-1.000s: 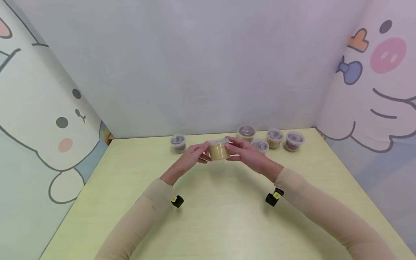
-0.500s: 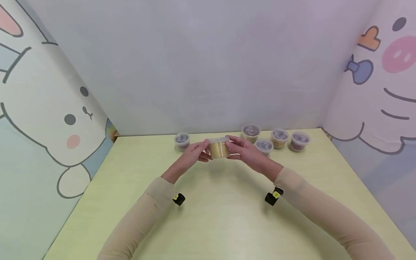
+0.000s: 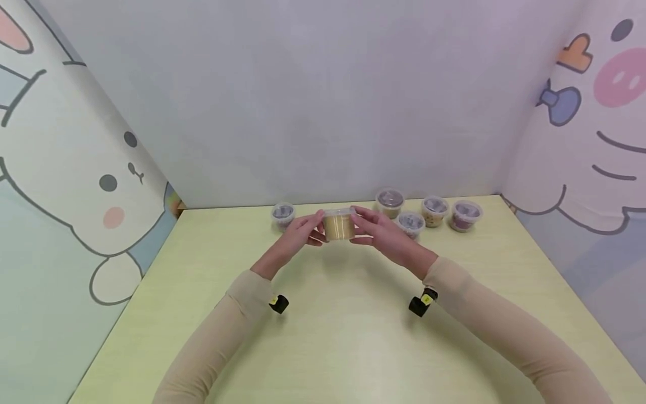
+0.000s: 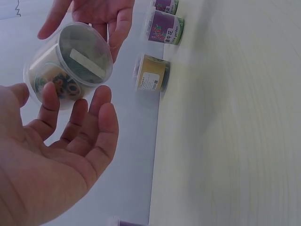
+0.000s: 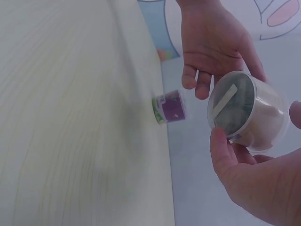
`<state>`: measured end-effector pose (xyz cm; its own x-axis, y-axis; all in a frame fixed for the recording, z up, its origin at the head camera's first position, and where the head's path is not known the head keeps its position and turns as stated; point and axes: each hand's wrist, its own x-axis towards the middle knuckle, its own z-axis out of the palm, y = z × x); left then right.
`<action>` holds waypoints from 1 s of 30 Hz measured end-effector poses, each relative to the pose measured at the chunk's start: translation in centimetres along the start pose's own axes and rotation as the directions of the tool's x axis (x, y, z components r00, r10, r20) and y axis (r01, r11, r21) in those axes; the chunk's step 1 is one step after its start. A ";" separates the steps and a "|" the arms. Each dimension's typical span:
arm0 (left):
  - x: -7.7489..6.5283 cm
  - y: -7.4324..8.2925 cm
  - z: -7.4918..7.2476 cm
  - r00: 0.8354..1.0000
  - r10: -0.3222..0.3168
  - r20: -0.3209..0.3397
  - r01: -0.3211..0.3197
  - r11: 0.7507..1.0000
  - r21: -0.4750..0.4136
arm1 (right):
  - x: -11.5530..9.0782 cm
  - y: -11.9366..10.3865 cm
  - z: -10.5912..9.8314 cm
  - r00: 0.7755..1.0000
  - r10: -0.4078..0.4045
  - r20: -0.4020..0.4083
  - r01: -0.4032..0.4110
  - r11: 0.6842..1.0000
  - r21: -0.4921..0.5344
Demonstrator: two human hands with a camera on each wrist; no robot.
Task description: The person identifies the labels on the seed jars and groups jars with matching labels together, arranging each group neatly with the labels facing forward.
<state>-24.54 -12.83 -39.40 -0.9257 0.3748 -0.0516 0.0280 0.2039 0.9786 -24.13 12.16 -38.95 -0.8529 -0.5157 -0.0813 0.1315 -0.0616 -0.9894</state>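
Between both hands, above the table, a clear plastic tub (image 3: 339, 225) with a golden-tan label and a lid is held nearly upright. My left hand (image 3: 301, 231) grips its left side, and my right hand (image 3: 387, 238) grips the opposite side. From the left wrist view, the tub (image 4: 70, 66) shows a round printed picture on its wall. Its underside reveals dark contents and a pale strip, as does the tub (image 5: 247, 110) in the right wrist view. Behind the left hand stands a small lidded tub (image 3: 283, 214) with a purple label.
Several lidded tubs stand at the back right: a larger tub (image 3: 390, 203), a tub (image 3: 411, 223) partly behind the right hand, a tan-labelled tub (image 3: 434, 211) and a purple tub (image 3: 465, 215). A pale wall (image 3: 323, 112) rises along the back edge of the table (image 3: 343, 325).
The held tub has straightened from a slight tilt and sits slightly higher in view. Both hands keep their hold. The head view has shifted a little; the standing tubs look unmoved.
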 end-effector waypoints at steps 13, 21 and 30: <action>0.3 0.0 -0.1 0.998 -0.059 0.024 0.058 0.998 0.034 | 0.4 0.0 0.7 0.997 0.051 -0.066 -0.043 0.992 0.118; 0.2 0.0 0.0 0.996 -0.071 0.052 0.070 0.997 0.026 | 0.5 -0.1 0.8 0.998 0.068 0.011 -0.069 0.986 0.149; -0.1 0.0 0.7 0.999 -0.024 -0.034 0.028 0.995 0.099 | 0.6 0.3 0.8 0.996 0.089 0.012 -0.090 0.992 0.093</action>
<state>-24.14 -12.21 -39.54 -0.9385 0.3385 -0.0687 0.0394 0.3025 0.9523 -24.21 11.15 -39.21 -0.8317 -0.5293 -0.1676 0.2538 -0.0941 -0.9627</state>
